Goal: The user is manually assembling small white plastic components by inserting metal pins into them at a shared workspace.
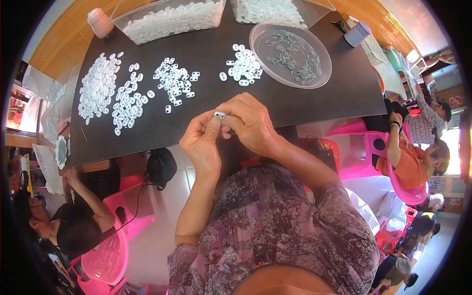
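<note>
Both hands meet just below the black tabletop [305,105]: left hand [201,142] and right hand [250,123] pinch one small white plastic clip [219,114]; clear round tray [290,55] beyond.

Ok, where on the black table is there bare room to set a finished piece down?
Bare black table lies on the right, below the round clear plastic dish, and in a near strip on the left below the small white plastic ring piles. The far edge is crowded by clear plastic bins. Both hands pinch one small white piece.
</note>
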Demonstrator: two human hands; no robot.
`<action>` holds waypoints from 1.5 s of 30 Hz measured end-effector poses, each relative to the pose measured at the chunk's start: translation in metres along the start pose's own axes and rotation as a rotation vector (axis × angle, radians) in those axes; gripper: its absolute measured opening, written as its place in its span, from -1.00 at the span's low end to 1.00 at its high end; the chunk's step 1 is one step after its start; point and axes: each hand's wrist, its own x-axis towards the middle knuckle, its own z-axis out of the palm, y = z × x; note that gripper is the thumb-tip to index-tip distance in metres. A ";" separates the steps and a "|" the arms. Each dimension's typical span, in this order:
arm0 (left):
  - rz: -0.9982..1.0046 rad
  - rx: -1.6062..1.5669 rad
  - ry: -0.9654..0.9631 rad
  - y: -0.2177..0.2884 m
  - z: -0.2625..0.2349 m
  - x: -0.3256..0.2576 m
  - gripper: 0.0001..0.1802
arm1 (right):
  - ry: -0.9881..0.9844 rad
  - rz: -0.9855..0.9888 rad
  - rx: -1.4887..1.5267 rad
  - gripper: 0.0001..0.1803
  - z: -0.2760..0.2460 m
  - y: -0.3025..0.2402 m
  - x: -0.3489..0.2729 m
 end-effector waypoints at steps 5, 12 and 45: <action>-0.066 -0.076 0.050 0.005 -0.001 0.004 -0.87 | 0.089 -0.060 0.024 -0.76 0.006 -0.003 0.000; -0.117 -0.108 0.114 0.014 0.005 0.003 -0.86 | 0.136 -0.187 -0.090 -0.65 0.008 -0.001 0.000; 0.039 -0.018 -0.071 0.010 -0.008 0.003 -0.78 | 0.138 -0.163 0.011 -0.70 0.007 0.000 -0.004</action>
